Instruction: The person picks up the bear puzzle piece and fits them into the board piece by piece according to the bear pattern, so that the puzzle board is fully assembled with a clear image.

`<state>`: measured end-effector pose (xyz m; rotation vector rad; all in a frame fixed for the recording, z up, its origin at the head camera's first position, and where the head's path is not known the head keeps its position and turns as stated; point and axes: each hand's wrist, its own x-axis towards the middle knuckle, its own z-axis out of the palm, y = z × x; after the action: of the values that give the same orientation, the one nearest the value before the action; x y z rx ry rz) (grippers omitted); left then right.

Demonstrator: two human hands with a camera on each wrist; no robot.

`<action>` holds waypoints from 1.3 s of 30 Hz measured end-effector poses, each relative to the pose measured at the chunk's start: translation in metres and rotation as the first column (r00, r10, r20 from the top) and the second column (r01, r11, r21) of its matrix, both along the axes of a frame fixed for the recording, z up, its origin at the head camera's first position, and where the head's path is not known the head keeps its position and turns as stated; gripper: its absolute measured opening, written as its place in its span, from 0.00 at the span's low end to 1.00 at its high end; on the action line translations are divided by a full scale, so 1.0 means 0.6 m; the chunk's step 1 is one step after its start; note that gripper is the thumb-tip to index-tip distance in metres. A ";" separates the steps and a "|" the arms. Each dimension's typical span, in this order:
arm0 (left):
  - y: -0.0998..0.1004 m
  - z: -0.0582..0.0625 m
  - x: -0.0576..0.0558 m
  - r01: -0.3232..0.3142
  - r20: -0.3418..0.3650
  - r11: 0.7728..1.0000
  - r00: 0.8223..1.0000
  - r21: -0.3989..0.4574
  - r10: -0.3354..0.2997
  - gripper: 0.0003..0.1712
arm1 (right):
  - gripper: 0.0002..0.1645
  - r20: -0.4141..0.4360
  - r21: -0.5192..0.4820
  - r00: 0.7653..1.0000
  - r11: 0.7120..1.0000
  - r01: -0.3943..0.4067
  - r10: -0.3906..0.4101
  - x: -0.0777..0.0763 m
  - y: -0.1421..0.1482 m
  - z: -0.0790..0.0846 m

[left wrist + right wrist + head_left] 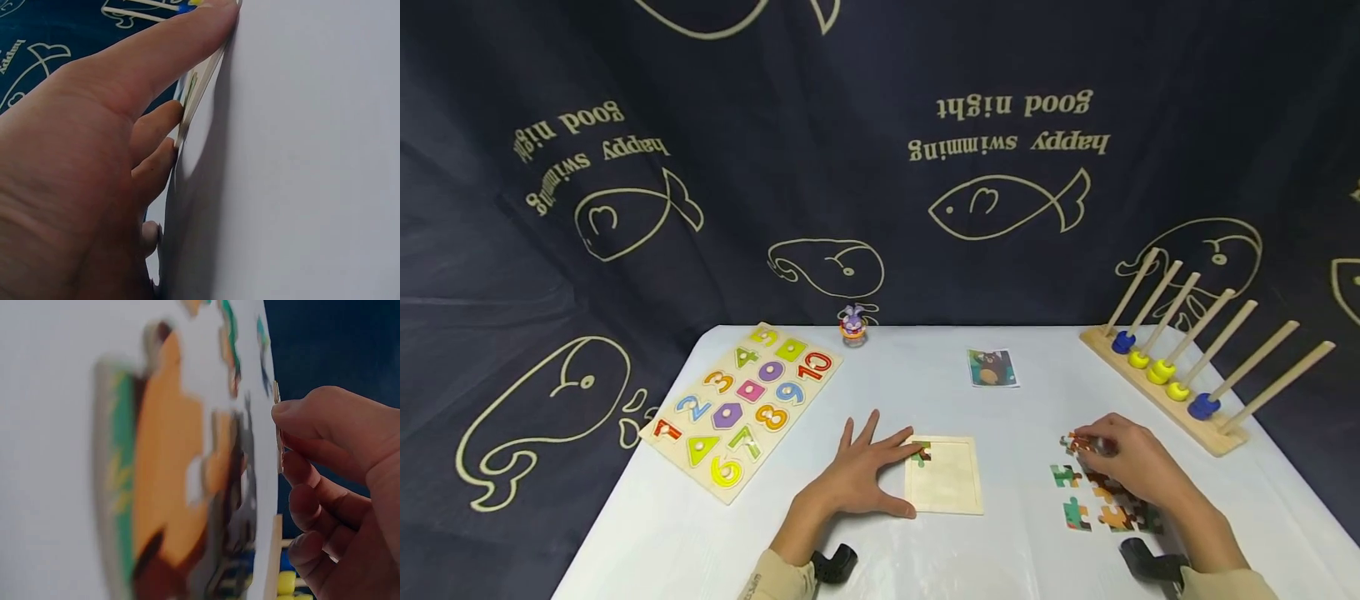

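Observation:
My left hand [857, 477] lies spread with fairly straight fingers at the left edge of a shallow wooden puzzle tray [955, 487], thumb and index finger touching its rim. One green and brown jigsaw piece [922, 454] sits in the tray's upper left corner. Over at the right, my right hand [1138, 462] pinches a thin jigsaw piece [279, 428] between thumb and index finger, edge-on in the right wrist view. Loose jigsaw pieces [1117, 518] in green, orange and dark brown lie on the table below and beside that hand, which partly covers them.
A number and shape board [748, 390] lies at the left. Behind the tray are a small purple rabbit figure [853, 323] and a picture card [992, 369]. At the right stands a wooden peg rack [1157, 379] with blue and yellow beads. A dark printed curtain [820, 167] hangs behind the table.

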<state>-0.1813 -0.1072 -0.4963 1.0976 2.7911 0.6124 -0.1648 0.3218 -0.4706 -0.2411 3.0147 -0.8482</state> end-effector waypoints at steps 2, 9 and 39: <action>0.003 -0.002 -0.001 0.008 0.001 1.000 1.000 0.004 -0.008 0.55 | 0.17 -0.018 -0.015 1.000 1.000 -0.011 0.011 0.003 -0.004 0.002; 0.003 -0.005 -0.003 -0.004 -0.006 1.000 1.000 -0.005 0.004 0.55 | 0.15 -0.097 -0.038 0.991 0.995 -0.094 0.090 -0.001 -0.029 0.007; -0.003 0.002 0.000 -0.014 0.034 1.000 0.999 -0.020 0.015 0.54 | 0.15 -0.137 -0.021 0.947 0.955 -0.296 0.290 -0.036 -0.195 -0.009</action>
<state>-0.1814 -0.1092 -0.4953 1.0540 2.7730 0.5973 -0.1864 0.2046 -0.4760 -0.7543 2.9686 -0.8967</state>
